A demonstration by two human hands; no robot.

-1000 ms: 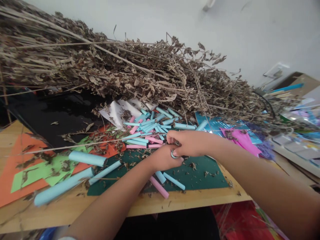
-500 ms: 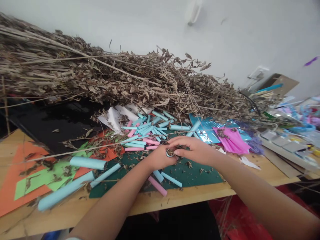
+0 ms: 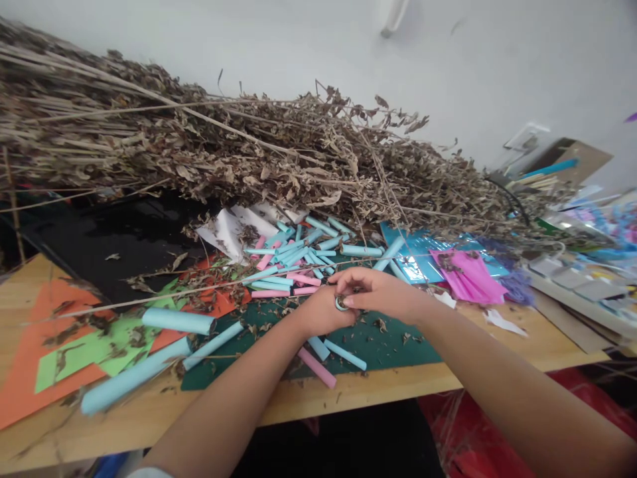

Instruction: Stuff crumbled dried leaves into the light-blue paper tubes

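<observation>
My left hand (image 3: 326,313) is closed around a short light-blue paper tube (image 3: 340,305), whose open end faces up at me. Brown crumbled leaf bits show inside its mouth. My right hand (image 3: 381,293) reaches over from the right, with bent fingers and thumb brought together at the tube's rim. What lies between those fingertips is mostly hidden. Both hands are above a dark green mat (image 3: 398,348) strewn with leaf crumbs. Just behind them lies a heap of small blue and pink paper tubes (image 3: 298,255).
A big bundle of dried leafy stalks (image 3: 249,153) stretches along the wall. Larger blue tubes (image 3: 137,378) lie at left over orange (image 3: 34,332) and green paper (image 3: 64,365). To the right are blue film (image 3: 415,259), pink paper (image 3: 470,275) and a white paper scrap (image 3: 502,322).
The whole view has shifted slightly, with things appearing a little further right. My hands keep nearly the same pose at the tube, the right fingers moving only slightly.
</observation>
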